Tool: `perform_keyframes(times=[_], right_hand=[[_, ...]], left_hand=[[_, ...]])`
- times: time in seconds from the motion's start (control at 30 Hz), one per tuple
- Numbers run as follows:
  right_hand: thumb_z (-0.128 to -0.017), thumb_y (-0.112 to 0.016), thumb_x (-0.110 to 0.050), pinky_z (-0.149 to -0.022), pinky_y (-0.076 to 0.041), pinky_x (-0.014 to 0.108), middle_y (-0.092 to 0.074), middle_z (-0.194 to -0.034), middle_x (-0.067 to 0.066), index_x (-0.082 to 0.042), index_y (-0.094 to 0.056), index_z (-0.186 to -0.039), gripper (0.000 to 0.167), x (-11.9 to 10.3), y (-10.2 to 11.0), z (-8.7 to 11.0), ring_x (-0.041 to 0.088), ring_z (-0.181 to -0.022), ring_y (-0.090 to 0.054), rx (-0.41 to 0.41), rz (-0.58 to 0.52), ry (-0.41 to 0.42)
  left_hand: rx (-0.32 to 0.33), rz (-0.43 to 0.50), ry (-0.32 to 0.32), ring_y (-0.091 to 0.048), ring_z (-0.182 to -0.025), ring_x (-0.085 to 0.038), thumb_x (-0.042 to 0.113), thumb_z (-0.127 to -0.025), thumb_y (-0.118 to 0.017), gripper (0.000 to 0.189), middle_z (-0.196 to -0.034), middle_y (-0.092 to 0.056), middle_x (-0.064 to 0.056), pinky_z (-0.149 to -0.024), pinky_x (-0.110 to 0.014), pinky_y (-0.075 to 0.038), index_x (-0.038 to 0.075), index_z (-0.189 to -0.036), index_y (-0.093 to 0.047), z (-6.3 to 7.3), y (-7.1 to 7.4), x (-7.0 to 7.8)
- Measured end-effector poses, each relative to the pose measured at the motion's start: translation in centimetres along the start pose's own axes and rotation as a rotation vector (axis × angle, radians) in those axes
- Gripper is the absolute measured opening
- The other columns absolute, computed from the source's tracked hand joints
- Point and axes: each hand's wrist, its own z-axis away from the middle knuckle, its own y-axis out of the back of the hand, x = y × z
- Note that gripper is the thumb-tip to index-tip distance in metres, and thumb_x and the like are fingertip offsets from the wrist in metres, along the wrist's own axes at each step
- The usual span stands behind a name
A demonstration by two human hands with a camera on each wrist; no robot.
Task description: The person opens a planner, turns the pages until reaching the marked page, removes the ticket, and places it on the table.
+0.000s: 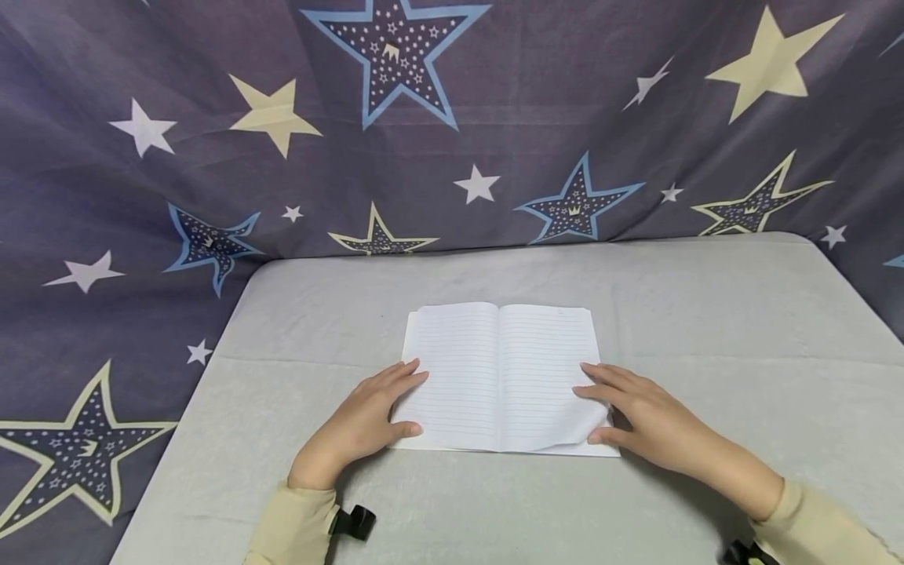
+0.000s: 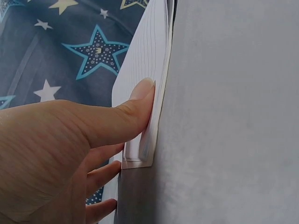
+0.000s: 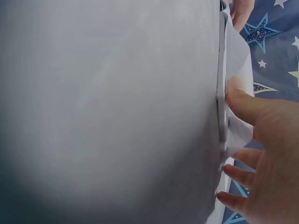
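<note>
An open notebook [image 1: 452,377] with blank ruled pages lies flat, its spine running away from me. My left hand [image 1: 370,412] rests along its left edge, fingers loosely spread. In the left wrist view that thumb [image 2: 140,100] lies on the page near the lower corner. At the right edge, my right hand [image 1: 653,416] touches the right page [image 1: 544,369] with fingertips on top and the thumb near the bottom corner. That corner of the top sheet [image 1: 582,424] is lifted and curled beside the thumb. In the right wrist view the thumb [image 3: 243,102] is blurred against the raised paper.
The notebook is on a table with a light grey cloth [image 1: 706,306]. A dark curtain [image 1: 530,94] with printed stars hangs behind and to the left. Black wrist straps [image 1: 356,522] sit at the beige sleeves [image 1: 293,526].
</note>
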Motion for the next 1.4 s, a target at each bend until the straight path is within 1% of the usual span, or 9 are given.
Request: perform_keyframes(times=[0.2,0.37,0.5,0.6,0.8,1.0,1.13,1.23,1.4], right_hand=[[-0.081,-0.080,-0.038,-0.104,-0.037,0.061,-0.048,-0.146,0.019,-0.009,-0.059,-0.136,0.065,-0.9,0.2,-0.7,0.042,-0.132,-0.045,0.027,-0.022,-0.113],[-0.081,-0.081,-0.038,-0.107,-0.034,0.060,-0.036,-0.154,0.023,0.000,-0.036,-0.151,0.092,-2.0,0.5,-1.6,0.043,-0.137,-0.039,0.096,-0.085,-0.194],[-0.084,-0.078,-0.040,-0.106,-0.035,0.061,-0.043,-0.150,0.022,-0.005,-0.024,-0.157,0.097,-3.4,0.7,-2.2,0.042,-0.136,-0.041,0.116,-0.159,-0.247],[-0.087,-0.075,-0.041,-0.107,-0.035,0.060,-0.043,-0.151,0.017,-0.011,-0.024,-0.158,0.093,-4.5,0.6,-2.8,0.038,-0.138,-0.039,0.112,-0.207,-0.259],[-0.085,-0.078,-0.036,-0.111,-0.028,0.063,-0.013,-0.164,0.013,-0.010,-0.028,-0.156,0.091,-5.8,-0.1,-3.7,0.039,-0.146,-0.021,0.124,-0.313,-0.253],[-0.085,-0.080,-0.015,-0.107,-0.028,0.068,0.002,-0.166,0.012,-0.010,-0.028,-0.156,0.088,-6.1,-0.2,-3.2,0.043,-0.147,-0.014,0.312,-0.414,-0.273],[-0.088,-0.074,-0.003,-0.111,-0.038,0.033,0.007,-0.166,0.005,-0.014,-0.023,-0.158,0.087,-6.0,0.4,-3.0,0.037,-0.148,-0.016,0.431,-0.548,-0.283],[-0.093,-0.067,-0.002,-0.103,-0.034,0.008,0.004,-0.166,0.001,-0.016,-0.016,-0.160,0.085,-6.1,0.7,-2.9,0.032,-0.147,-0.021,0.440,-0.699,-0.325],[-0.096,-0.059,0.003,-0.108,-0.028,0.010,-0.012,-0.164,0.015,-0.010,-0.006,-0.160,0.083,-6.5,0.0,-2.9,0.032,-0.146,-0.021,0.423,-0.923,-0.310]], left_hand=[[-0.002,-0.004,0.000,-0.028,-0.145,-0.034,0.029,-0.083,-0.080,0.075,-0.158,-0.034,-0.009,-0.114,-0.058,-0.026,0.010,-0.148,-0.047,-0.1,0.0,0.0],[-0.002,-0.002,-0.003,-0.028,-0.145,-0.034,0.029,-0.082,-0.080,0.076,-0.158,-0.034,-0.009,-0.114,-0.057,-0.026,0.010,-0.148,-0.047,-0.1,0.0,0.0],[0.003,-0.003,-0.006,-0.029,-0.145,-0.035,0.028,-0.082,-0.081,0.075,-0.158,-0.035,-0.010,-0.114,-0.057,-0.026,0.009,-0.147,-0.048,-0.1,0.0,-0.1],[0.010,-0.006,-0.012,-0.030,-0.144,-0.036,0.027,-0.082,-0.081,0.075,-0.157,-0.036,-0.011,-0.114,-0.058,-0.027,0.009,-0.147,-0.048,-0.1,0.0,-0.1],[0.006,-0.010,-0.009,-0.029,-0.145,-0.034,0.029,-0.083,-0.080,0.075,-0.157,-0.036,-0.010,-0.114,-0.057,-0.026,0.009,-0.147,-0.048,0.0,0.1,0.0],[-0.002,0.003,-0.016,-0.029,-0.145,-0.034,0.030,-0.084,-0.079,0.074,-0.157,-0.035,-0.010,-0.114,-0.057,-0.026,0.010,-0.148,-0.048,-0.1,0.1,0.1],[0.001,0.001,-0.019,-0.029,-0.145,-0.035,0.031,-0.084,-0.078,0.073,-0.158,-0.035,-0.010,-0.114,-0.058,-0.026,0.010,-0.148,-0.048,0.0,0.2,0.0],[0.003,-0.004,-0.016,-0.029,-0.145,-0.035,0.031,-0.084,-0.078,0.074,-0.157,-0.035,-0.010,-0.114,-0.058,-0.026,0.010,-0.148,-0.048,0.0,0.1,-0.1],[0.006,-0.002,-0.013,-0.029,-0.144,-0.035,0.030,-0.084,-0.079,0.073,-0.157,-0.035,-0.010,-0.114,-0.058,-0.026,0.010,-0.147,-0.048,0.0,0.1,-0.2]])
